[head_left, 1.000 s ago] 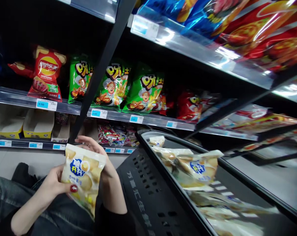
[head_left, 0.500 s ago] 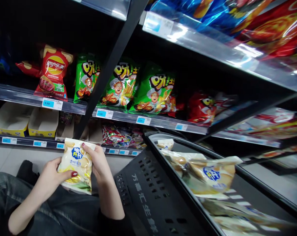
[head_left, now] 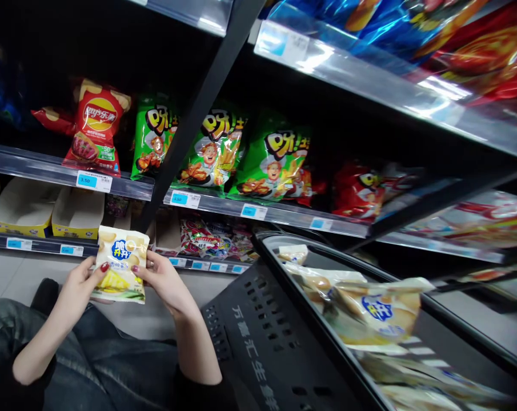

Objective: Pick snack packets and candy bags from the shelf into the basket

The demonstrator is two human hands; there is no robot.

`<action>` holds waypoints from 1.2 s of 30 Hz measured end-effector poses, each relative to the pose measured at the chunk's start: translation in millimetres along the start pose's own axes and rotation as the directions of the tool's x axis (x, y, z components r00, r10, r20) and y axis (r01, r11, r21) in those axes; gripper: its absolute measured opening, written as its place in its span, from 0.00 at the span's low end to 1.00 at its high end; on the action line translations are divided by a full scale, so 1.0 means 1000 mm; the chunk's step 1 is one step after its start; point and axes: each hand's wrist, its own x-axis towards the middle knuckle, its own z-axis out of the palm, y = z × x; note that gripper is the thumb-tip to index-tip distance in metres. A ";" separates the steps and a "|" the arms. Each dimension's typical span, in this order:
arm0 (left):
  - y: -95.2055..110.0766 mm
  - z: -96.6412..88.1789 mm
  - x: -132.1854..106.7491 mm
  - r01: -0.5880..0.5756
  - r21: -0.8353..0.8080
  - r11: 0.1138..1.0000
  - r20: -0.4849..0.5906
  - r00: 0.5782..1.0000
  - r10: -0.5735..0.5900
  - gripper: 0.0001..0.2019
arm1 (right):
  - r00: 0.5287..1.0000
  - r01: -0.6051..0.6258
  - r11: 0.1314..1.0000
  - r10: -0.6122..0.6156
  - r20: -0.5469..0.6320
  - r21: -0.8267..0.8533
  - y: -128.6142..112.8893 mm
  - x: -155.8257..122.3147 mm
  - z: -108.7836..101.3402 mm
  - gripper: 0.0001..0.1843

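Note:
A cream and yellow chip bag (head_left: 121, 264) with a blue logo is held upright, front toward me, just before the lowest shelf. My left hand (head_left: 79, 290) grips its left side, thumb across the front. On the right side, my right hand (head_left: 163, 281) pinches it with the thumb on the front and fingers behind. To my right stands a black shopping basket (head_left: 258, 331). Inside lie several similar cream bags, the nearest a chip bag (head_left: 380, 311) with the same blue logo.
The middle shelf carries a red Lay's bag (head_left: 97, 128) and several green snack bags (head_left: 273, 162). Open cardboard boxes (head_left: 79, 211) line the bottom shelf. A dark slanting post (head_left: 193, 114) divides the shelving. Larger blue and red bags sit on the upper shelf (head_left: 369, 74).
Both hands have brought the bag slightly up and left, toward the bottom shelf. My right hand has slid from its top corner down to its side. The view has shifted slightly.

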 end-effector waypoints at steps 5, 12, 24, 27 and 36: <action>0.001 -0.002 0.001 -0.119 0.124 0.985 -0.028 0.992 0.123 0.23 | 0.997 0.059 0.996 -0.054 0.059 -0.074 0.007 0.003 0.002 0.31; 0.007 -0.005 0.006 -0.113 0.294 0.949 0.009 0.993 0.115 0.27 | 0.994 0.035 0.987 -0.018 0.108 -0.156 0.011 0.004 -0.005 0.35; 0.012 -0.011 -0.001 -0.086 0.068 0.994 0.067 0.994 0.081 0.19 | 0.977 0.089 0.900 0.005 0.215 -0.427 0.012 0.001 -0.011 0.25; 0.011 -0.015 0.000 -0.094 0.009 0.996 0.009 0.996 0.094 0.15 | 0.943 0.156 0.805 0.050 0.329 -0.572 0.009 0.000 -0.013 0.24; 0.008 0.000 -0.004 -0.112 0.121 0.986 -0.103 0.987 0.125 0.18 | 0.953 0.061 0.930 0.054 0.299 -0.363 0.004 -0.005 -0.009 0.21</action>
